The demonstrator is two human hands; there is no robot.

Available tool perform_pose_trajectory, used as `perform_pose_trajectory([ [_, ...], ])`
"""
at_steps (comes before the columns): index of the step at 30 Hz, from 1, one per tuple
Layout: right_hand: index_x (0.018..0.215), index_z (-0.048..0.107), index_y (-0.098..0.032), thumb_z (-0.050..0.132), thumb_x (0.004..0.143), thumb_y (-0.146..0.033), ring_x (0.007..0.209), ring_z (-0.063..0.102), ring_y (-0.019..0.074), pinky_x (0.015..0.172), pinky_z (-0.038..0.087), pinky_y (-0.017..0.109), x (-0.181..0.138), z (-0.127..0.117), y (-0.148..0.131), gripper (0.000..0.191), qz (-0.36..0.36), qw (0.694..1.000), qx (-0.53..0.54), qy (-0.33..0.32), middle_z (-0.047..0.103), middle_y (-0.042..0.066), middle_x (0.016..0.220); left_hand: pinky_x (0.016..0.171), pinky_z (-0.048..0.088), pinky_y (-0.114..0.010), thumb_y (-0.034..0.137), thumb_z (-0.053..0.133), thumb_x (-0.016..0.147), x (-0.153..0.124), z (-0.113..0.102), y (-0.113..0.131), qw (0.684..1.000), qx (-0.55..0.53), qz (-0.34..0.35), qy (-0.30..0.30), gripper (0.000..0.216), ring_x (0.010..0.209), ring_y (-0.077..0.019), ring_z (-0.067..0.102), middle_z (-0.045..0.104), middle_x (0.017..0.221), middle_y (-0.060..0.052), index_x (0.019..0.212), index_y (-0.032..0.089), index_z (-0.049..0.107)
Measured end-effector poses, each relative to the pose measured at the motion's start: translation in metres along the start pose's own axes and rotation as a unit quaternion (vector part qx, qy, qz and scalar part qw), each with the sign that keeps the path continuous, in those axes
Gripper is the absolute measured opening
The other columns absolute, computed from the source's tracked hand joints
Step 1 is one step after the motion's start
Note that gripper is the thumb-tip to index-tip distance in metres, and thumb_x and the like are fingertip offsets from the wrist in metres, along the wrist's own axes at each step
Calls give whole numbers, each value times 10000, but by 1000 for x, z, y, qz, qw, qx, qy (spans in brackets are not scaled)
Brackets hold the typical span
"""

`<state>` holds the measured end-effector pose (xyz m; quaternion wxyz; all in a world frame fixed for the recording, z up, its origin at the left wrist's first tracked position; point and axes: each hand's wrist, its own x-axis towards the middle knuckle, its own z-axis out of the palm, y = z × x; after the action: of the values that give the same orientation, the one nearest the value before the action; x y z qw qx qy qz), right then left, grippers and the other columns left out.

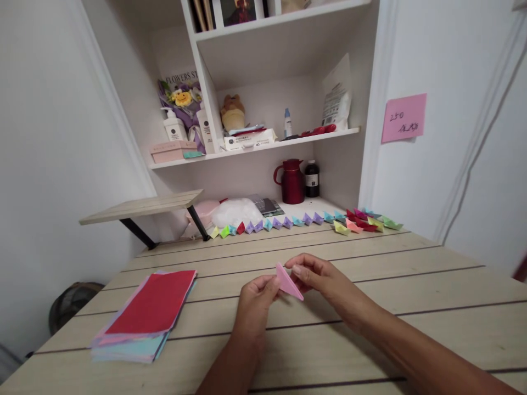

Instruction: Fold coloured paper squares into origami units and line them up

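Observation:
A small piece of folded pink paper (288, 283), shaped like a triangle, is held just above the table. My left hand (256, 299) pinches its left side between thumb and fingers. At its right side is my right hand (315, 276), with curled fingers reaching behind the paper and the thumb close to its upper edge. Some of the right fingertips are hidden, so their exact contact cannot be made out. To the left lies a stack of coloured paper sheets (152, 304), with a red one on top.
Small folded paper boats (276, 224) line the back of the slatted table (391, 340), bunched at the right end (364, 222). A raised wooden stand (144, 207) is at back left. Behind are white shelves (255, 151) and a red jug (293, 184).

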<state>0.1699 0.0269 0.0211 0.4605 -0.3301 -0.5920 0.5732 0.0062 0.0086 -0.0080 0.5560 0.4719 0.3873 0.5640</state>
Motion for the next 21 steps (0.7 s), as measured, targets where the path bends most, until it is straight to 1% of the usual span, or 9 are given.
perform_pose_trajectory([
  [2, 876, 622, -158, 693, 740, -488, 611, 495, 118, 615, 385, 261, 0, 1, 1, 364, 12, 1000, -6, -13, 577, -20, 668, 745, 437, -257, 390, 705, 746, 0, -1, 0, 1000, 6, -3, -2, 290, 708, -141, 545, 671, 737, -53, 831, 116, 746],
  [4, 818, 635, -146, 701, 733, -487, 589, 480, 113, 595, 375, 258, 0, 2, 2, 358, 19, 1000, -17, -19, 574, -18, 637, 718, 424, -247, 390, 709, 743, 1, -3, 0, 1000, 9, -7, -6, 291, 692, -134, 525, 654, 713, -46, 818, 111, 745],
  [8, 768, 644, -137, 665, 766, -498, 605, 502, 117, 615, 397, 265, 1, 1, 5, 361, 18, 999, -13, -33, 603, 1, 651, 739, 417, -262, 375, 703, 754, 3, -5, -2, 1000, 5, -13, -18, 287, 704, -135, 512, 643, 717, -48, 842, 105, 743],
  [12, 781, 660, -140, 723, 718, -461, 583, 506, 111, 598, 402, 261, 2, -1, 7, 332, 22, 999, -23, -28, 628, 2, 654, 755, 418, -284, 370, 698, 760, 5, -6, -5, 999, 0, -17, -30, 292, 724, -151, 526, 648, 729, -63, 850, 95, 741],
  [18, 861, 689, -137, 714, 719, -421, 643, 585, 143, 644, 455, 290, 3, -2, 7, 319, 43, 998, 4, -45, 692, 40, 736, 795, 422, -298, 348, 695, 764, 2, -6, 0, 999, -19, -30, -37, 266, 729, -154, 542, 667, 741, -73, 837, 96, 742],
  [21, 867, 680, -135, 705, 713, -367, 612, 572, 133, 619, 448, 279, 4, -1, 13, 279, 42, 998, -1, -42, 679, 28, 708, 806, 423, -293, 334, 698, 763, 1, -5, 1, 999, -24, -31, -37, 257, 732, -153, 552, 678, 742, -75, 850, 97, 747],
])
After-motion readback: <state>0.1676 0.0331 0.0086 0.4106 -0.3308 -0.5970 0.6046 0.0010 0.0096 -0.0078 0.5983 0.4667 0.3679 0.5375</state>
